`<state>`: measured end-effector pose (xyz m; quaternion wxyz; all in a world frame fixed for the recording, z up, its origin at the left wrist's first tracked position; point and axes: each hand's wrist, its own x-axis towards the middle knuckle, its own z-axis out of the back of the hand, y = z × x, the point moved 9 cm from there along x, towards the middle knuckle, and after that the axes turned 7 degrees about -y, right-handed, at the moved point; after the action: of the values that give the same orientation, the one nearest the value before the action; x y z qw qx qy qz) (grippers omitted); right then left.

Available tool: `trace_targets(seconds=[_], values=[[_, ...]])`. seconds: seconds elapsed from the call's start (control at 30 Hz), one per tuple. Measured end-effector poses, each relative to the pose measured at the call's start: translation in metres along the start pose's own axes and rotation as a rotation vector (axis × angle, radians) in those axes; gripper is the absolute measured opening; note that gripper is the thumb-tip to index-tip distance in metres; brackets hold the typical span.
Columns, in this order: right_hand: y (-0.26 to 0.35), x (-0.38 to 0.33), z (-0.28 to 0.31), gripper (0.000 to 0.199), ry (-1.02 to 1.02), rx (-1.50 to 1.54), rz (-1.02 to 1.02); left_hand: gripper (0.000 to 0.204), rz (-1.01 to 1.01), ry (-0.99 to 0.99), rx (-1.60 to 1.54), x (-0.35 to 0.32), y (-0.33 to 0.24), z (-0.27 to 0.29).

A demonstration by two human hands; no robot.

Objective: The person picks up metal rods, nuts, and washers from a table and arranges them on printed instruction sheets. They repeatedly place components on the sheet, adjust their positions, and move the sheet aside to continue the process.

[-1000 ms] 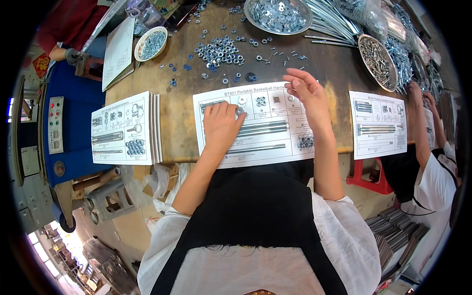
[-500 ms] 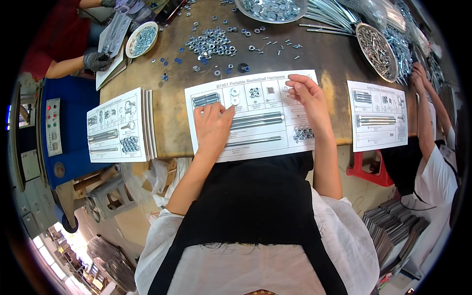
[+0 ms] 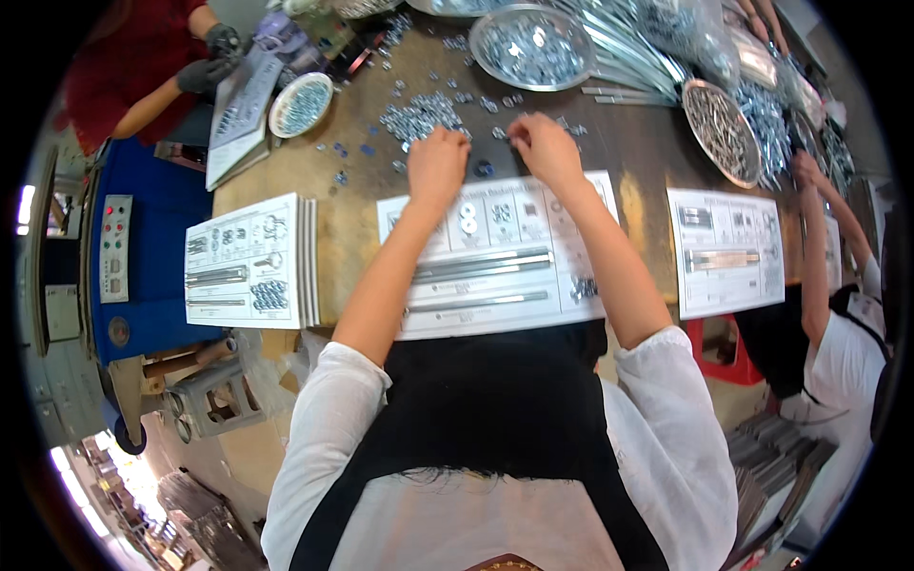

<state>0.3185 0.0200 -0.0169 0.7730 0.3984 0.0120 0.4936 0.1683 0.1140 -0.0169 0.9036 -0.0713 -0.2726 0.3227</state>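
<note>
Head view: past one printed sheet [image 3: 476, 238], our left hand [image 3: 439, 171] curls at the far nut pile [image 3: 411, 118] (blurred, uncountable), our right hand [image 3: 549, 152] half-curled to its right; fingertips unclear, we can't tell either grip.

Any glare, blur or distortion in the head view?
Head view: the lower-left window is blown out white; washers in the metal bowl glint; print on the middle sheet and the loose nuts look smeared; straight edges bow near the black rim.
</note>
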Motion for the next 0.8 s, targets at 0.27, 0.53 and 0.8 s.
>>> trace_targets(seconds=[0.27, 0.53, 0.8], values=[[-0.014, 0.009, -0.027, 0.014, 0.098, -0.036, 0.045, 0.015, -0.001, 0.039, 0.151, 0.007, 0.008, -0.023], [-0.031, -0.012, 0.033, 0.022, -0.067, 0.445, -0.311, 0.011, 0.413, 0.210, -0.297, 0.000, 0.013, 0.007], [-0.016, -0.074, 0.084, 0.020, -0.040, 0.288, -0.284, 0.010, -0.183, 0.152, -0.236, -0.045, -0.101, -0.013]])
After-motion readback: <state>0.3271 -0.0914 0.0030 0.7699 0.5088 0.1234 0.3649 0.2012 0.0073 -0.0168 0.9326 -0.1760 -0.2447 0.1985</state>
